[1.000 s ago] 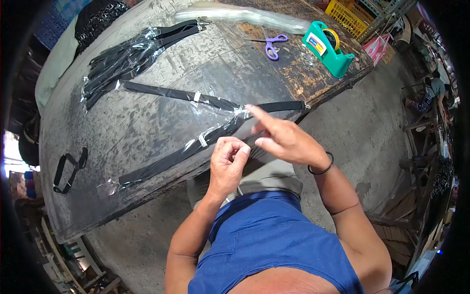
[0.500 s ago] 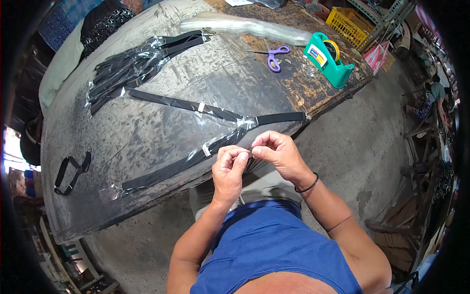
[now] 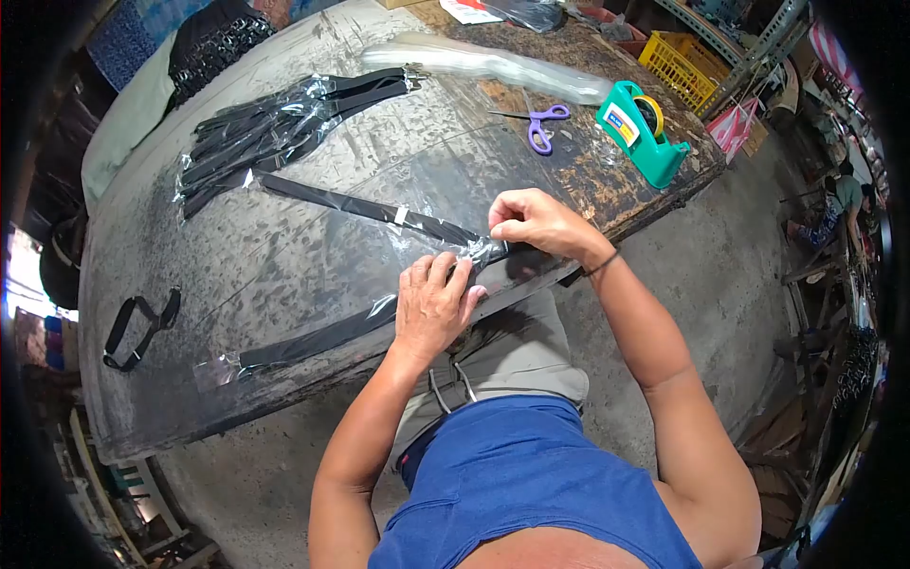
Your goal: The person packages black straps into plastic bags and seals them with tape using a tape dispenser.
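The left hand (image 3: pixel 431 308) lies flat, fingers spread and pressing down on a black strap (image 3: pixel 313 341) in its clear plastic sleeve (image 3: pixel 474 251) at the near edge of the tabletop (image 3: pixel 284 256). Just beside it, the right hand (image 3: pixel 531 220) pinches the sleeve where two straps meet, wrist bent, forearm reaching across from the body. The thin plastic could tear or crease if the pinch pulls against the pressing palm, and the strap could slide off the edge. Beyond the strap lie scissors (image 3: pixel 542 123), a green tape dispenser (image 3: pixel 640 133) and a bundle of bagged straps (image 3: pixel 265 133).
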`<state>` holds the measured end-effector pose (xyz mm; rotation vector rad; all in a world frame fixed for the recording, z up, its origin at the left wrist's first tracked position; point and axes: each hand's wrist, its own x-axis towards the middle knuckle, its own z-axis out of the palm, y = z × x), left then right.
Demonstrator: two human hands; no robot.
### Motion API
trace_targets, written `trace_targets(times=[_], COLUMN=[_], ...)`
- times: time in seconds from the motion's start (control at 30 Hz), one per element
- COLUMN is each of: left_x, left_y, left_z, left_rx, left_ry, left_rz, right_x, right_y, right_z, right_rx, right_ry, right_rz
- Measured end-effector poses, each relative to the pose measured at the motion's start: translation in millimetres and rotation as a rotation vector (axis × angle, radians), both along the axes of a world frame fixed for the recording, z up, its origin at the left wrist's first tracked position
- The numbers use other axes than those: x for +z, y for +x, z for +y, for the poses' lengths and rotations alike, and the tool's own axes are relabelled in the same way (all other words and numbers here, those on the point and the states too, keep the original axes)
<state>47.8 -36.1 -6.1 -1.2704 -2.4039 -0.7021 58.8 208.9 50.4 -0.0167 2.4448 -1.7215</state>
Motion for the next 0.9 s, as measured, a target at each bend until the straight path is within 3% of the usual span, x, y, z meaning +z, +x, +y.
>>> trace_targets(times=[0.13,0.27,0.9], left_x=[-5.2,-3.5,-3.1], left_y=[1.9,1.8,2.5], left_z=[-0.8,-1.5,-1.5], left_rx=[0.010,-0.002,0.008], left_ry=[-0.040,-0.068,-0.079], left_rz=[0.030,-0.011,-0.063], right_x=[-10.1,-23.9,-29.5], right_y=[-19.8,-30.2,-25.9], right_z=[-3.1,-4.7,-6.1], right_rx=[0.146,0.241,0.206], right_ry=[0.014,0.092,0.164], right_rz=[-0.164,-0.092,-0.056])
